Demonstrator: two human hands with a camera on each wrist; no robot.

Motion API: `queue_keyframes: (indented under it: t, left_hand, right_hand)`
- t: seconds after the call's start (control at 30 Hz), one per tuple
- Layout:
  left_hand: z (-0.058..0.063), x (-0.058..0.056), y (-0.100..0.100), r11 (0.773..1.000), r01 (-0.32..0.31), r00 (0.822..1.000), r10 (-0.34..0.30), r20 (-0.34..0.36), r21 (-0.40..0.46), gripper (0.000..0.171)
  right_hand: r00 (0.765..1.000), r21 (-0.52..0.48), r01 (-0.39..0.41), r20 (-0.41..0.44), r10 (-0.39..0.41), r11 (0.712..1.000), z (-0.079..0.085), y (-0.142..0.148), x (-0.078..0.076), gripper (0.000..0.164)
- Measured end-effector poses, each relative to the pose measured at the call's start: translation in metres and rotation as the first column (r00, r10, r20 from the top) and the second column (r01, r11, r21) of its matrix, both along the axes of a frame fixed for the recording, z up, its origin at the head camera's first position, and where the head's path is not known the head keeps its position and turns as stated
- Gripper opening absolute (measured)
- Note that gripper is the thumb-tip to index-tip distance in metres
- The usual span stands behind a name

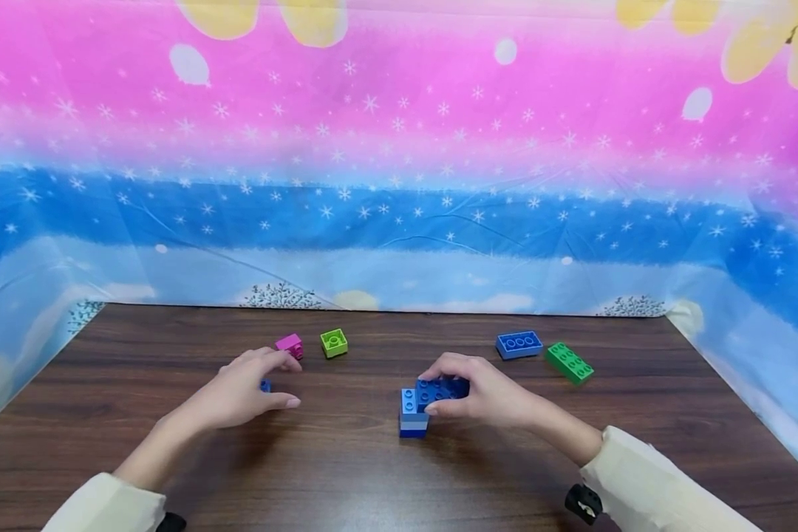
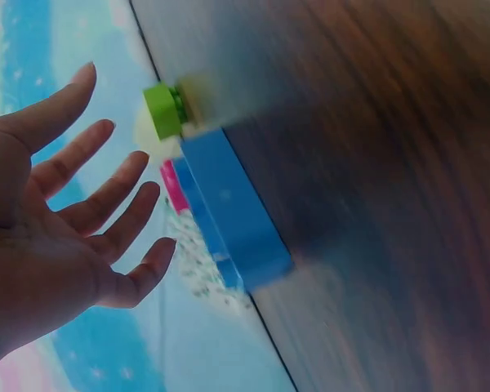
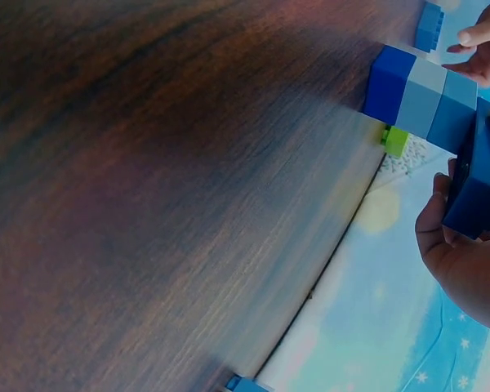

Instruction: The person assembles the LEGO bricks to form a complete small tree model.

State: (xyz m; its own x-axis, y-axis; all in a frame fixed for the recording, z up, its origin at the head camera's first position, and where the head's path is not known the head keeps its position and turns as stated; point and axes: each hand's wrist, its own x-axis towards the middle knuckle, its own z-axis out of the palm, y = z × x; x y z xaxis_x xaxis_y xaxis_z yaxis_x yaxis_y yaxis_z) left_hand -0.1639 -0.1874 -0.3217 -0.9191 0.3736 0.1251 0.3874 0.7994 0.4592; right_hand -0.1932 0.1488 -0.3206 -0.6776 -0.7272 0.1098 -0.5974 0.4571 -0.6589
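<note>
My right hand (image 1: 485, 391) grips a dark blue building brick (image 1: 447, 391) between thumb and fingers, right at the top of a small stack (image 1: 414, 423). In the right wrist view the stack shows a dark blue brick (image 3: 389, 84) at the bottom, a pale blue brick (image 3: 422, 100) in the middle and a mid-blue brick (image 3: 453, 112) above. The held brick juts out past the stack's side. My left hand (image 1: 242, 388) hovers with spread, relaxed fingers, holding nothing. Closest to it is a blue brick (image 2: 233, 212), mostly hidden behind the hand in the head view.
Beyond the left hand lie a pink brick (image 1: 290, 346) and a lime green brick (image 1: 334, 343). Farther right are a blue brick (image 1: 519, 344) showing its hollow underside and a green brick (image 1: 570, 363), studs up. A printed cloth (image 1: 399, 222) hangs behind the brown table (image 1: 346, 473).
</note>
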Motion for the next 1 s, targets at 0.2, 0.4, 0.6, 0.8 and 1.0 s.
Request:
queue_keyframes:
  t: [0.2,0.4,0.6,0.8,1.0]
  left_hand:
    - [-0.006,0.004,-0.019,0.999,-0.042,0.999,0.043,0.028,-0.024,0.040]
    - [-0.013,0.006,-0.036,0.998,-0.055,0.998,0.056,0.040,-0.027,0.045]
    - [-0.018,0.005,-0.047,0.999,-0.043,0.999,0.043,0.027,-0.010,0.042]
    - [-0.022,0.003,-0.051,0.999,-0.041,0.998,0.041,0.039,0.005,0.040]
    - [-0.024,0.002,-0.050,0.999,-0.039,0.998,0.040,0.047,-0.009,0.037]
  right_hand:
    - [1.000,-0.002,-0.001,-0.008,0.001,1.000,-0.001,0.000,0.000,0.031]
    - [1.000,-0.007,-0.005,-0.019,0.005,1.000,-0.001,0.000,0.000,0.031]
    - [1.000,-0.002,-0.002,-0.022,0.002,1.000,-0.001,0.000,0.000,0.031]
    - [1.000,-0.006,-0.009,-0.024,0.009,1.000,-0.001,0.000,0.000,0.031]
    - [1.000,0.003,0.002,-0.012,-0.002,1.000,-0.001,-0.001,0.000,0.031]
